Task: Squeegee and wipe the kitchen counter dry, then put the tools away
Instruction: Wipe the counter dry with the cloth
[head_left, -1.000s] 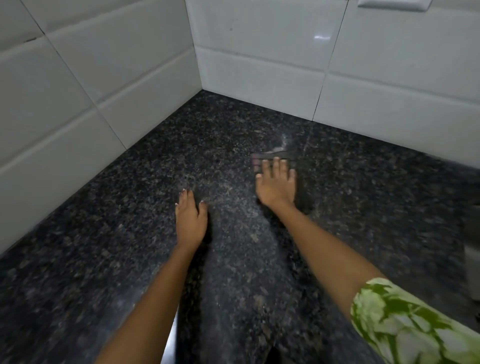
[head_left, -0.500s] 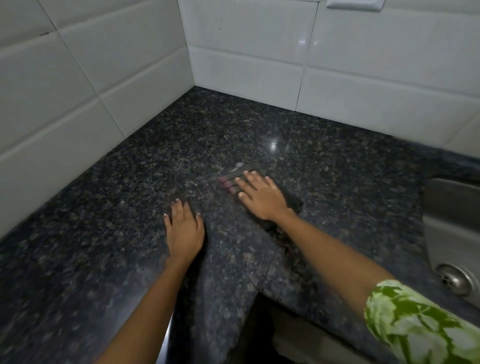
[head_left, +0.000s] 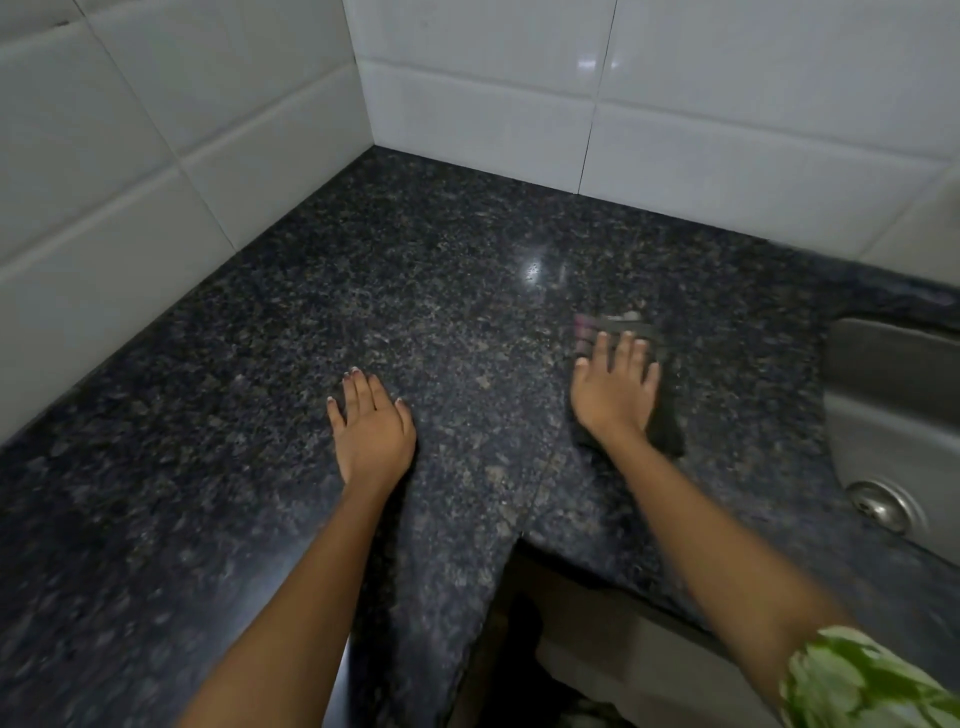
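Note:
The dark speckled granite counter (head_left: 415, 291) fills the corner between two tiled walls. My right hand (head_left: 615, 395) lies flat with straight fingers on a dark cloth (head_left: 667, 421), pressing it to the counter near the sink. The cloth pokes out beyond my fingertips and along the right side of my palm; it is blurred. My left hand (head_left: 371, 421) rests flat on the bare counter to the left, fingers together, holding nothing. No squeegee is in view.
White tiled walls (head_left: 156, 145) close the counter at the left and back. A steel sink (head_left: 893, 405) with its drain (head_left: 880, 506) sits at the right edge. The counter's front edge cuts inward at the bottom centre, with dark space below.
My right hand has slid the cloth to the right, toward the sink. My left hand has stayed planted on the counter. The view has shifted right, showing more of the sink.

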